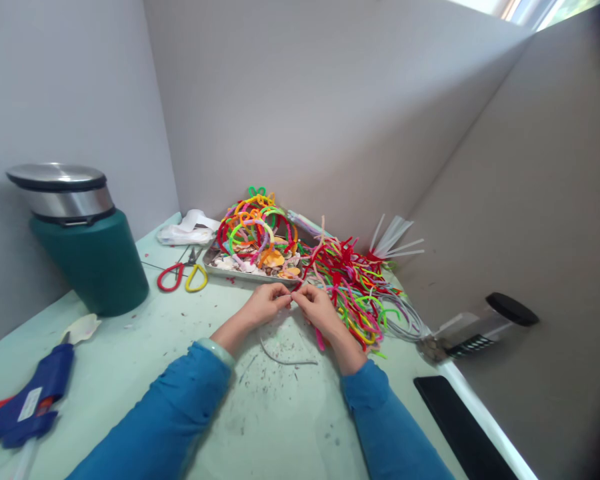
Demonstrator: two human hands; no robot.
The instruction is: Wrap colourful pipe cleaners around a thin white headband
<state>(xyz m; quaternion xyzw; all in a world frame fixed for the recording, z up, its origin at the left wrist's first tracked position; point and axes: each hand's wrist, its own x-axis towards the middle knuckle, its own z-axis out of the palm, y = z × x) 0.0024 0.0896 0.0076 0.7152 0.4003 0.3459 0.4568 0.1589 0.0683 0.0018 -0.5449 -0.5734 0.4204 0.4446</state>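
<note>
My left hand (267, 303) and my right hand (317, 308) meet over the table, fingertips nearly touching in a pinch. A bit of dark red pipe cleaner (297, 287) shows at the fingertips; the fingers cover most of it. Below the hands a thin grey strand (287, 363) lies curved on the table. Just behind them stands a metal tray (235, 274) holding shell-like pieces and colourful pipe-cleaner rings (253, 230). Beside my right hand spreads a tangled heap of pipe cleaners (353, 283) in red, pink, green and yellow.
Scissors (183, 275) with red and yellow handles lie left of the tray. A large green flask (93, 260) and a blue glue gun (43, 393) are on the left. At right are coiled grey strands (407, 317), a clear jar (473, 327) and a black flat object (460, 423).
</note>
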